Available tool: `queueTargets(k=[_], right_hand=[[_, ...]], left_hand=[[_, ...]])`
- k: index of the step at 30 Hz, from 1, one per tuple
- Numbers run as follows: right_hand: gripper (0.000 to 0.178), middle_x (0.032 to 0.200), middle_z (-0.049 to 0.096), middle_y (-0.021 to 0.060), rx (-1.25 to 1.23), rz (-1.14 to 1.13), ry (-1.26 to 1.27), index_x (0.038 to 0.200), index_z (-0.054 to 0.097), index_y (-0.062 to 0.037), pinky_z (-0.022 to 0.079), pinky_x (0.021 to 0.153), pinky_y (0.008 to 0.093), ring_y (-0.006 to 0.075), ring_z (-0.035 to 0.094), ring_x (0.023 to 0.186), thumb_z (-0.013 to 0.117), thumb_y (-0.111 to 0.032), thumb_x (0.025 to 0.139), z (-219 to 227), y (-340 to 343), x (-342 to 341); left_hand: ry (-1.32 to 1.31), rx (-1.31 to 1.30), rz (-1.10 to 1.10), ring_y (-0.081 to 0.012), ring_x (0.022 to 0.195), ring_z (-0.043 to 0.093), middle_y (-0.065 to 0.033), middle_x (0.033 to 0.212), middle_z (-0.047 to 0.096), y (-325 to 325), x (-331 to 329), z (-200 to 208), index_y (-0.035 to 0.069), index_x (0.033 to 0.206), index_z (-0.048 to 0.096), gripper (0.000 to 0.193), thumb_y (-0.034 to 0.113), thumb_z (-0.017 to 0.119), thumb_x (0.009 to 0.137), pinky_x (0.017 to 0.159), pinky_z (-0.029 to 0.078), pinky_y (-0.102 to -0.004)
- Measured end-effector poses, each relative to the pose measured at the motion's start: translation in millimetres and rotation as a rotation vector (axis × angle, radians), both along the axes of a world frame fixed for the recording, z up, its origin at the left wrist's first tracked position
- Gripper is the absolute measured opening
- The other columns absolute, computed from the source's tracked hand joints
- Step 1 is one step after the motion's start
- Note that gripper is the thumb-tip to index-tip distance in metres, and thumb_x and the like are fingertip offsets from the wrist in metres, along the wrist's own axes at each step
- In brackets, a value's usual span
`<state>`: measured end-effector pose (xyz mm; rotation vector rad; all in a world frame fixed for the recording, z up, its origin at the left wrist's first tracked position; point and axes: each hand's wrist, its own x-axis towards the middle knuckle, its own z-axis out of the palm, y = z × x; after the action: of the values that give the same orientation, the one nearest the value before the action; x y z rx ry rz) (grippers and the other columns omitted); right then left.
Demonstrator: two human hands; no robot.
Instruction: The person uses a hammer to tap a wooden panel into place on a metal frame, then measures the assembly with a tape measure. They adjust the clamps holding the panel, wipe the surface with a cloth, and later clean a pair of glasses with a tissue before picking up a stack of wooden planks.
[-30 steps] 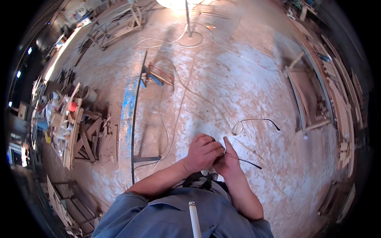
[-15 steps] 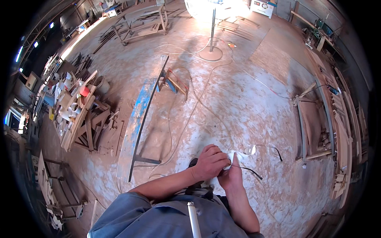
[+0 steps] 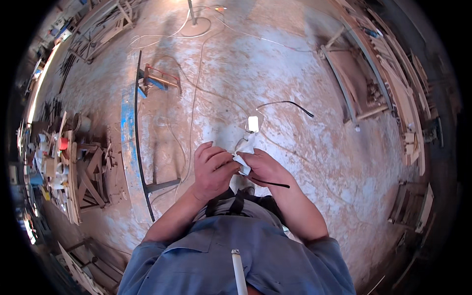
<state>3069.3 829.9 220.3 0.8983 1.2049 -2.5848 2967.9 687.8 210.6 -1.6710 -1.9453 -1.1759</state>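
A pair of thin-framed eyeglasses [image 3: 253,124] with dark temple tips is held in front of my body, its far lens bright with reflected light. A crumpled white tissue [image 3: 242,161] lies against the near part of the frame, partly covering it. My left hand [image 3: 212,168] is closed, its fingertips pinching the near side of the glasses beside the tissue. My right hand [image 3: 268,168] pinches the tissue against the frame between thumb and fingers. One temple sticks out below the right hand; the other stretches away beyond the lens. The near lens is mostly hidden.
A long bench with a blue-stained top [image 3: 129,128] stands on the left, near a cluttered wooden workbench [image 3: 73,172]. Cables [image 3: 196,88] cross the dusty floor. Wood boards and a metal frame [image 3: 339,83] stand right. A cigarette [image 3: 239,270] juts in at the bottom.
The view has tilted down and turned. Both hands now appear nearer the middle, the left hand's fingers are less bunched, and the glasses point farther away from me.
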Motion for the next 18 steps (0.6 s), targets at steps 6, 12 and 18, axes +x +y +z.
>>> queueTargets(k=[6,12,18], right_hand=[[0.03,0.083,0.063,0.0049,0.405,0.113,-0.029,0.097,0.065,0.0045,0.045,0.063,0.0286,0.0115,0.055,0.071,0.059,-0.024,0.09,-26,10,14],[0.027,0.094,0.066,0.0161,0.109,-0.155,-0.039,0.104,0.058,0.0085,0.056,0.078,0.0384,0.0263,0.067,0.087,0.048,-0.016,0.097,-38,14,28],[0.034,0.114,0.061,0.0186,-0.377,-0.415,0.155,0.109,0.056,0.0042,0.051,0.092,0.0525,0.0322,0.063,0.104,0.043,-0.026,0.101,-34,-10,18]], left_hand=[[0.009,-0.045,-0.024,-0.0209,0.092,0.057,0.0006,0.094,0.061,2,4,-5,0.014,0.085,0.068,0.025,0.01,0.074,0.061,0.091,0.042,-0.0446],[0.012,-0.036,0.068,-0.0228,0.089,0.059,-0.0024,0.092,0.063,2,-14,-2,0.011,0.084,0.068,0.022,0.006,0.072,0.063,0.089,0.043,-0.0443],[0.048,-0.051,0.117,-0.0245,0.084,0.059,-0.0047,0.087,0.063,8,-15,9,0.008,0.081,0.067,0.019,0.005,0.072,0.063,0.084,0.044,-0.0436]])
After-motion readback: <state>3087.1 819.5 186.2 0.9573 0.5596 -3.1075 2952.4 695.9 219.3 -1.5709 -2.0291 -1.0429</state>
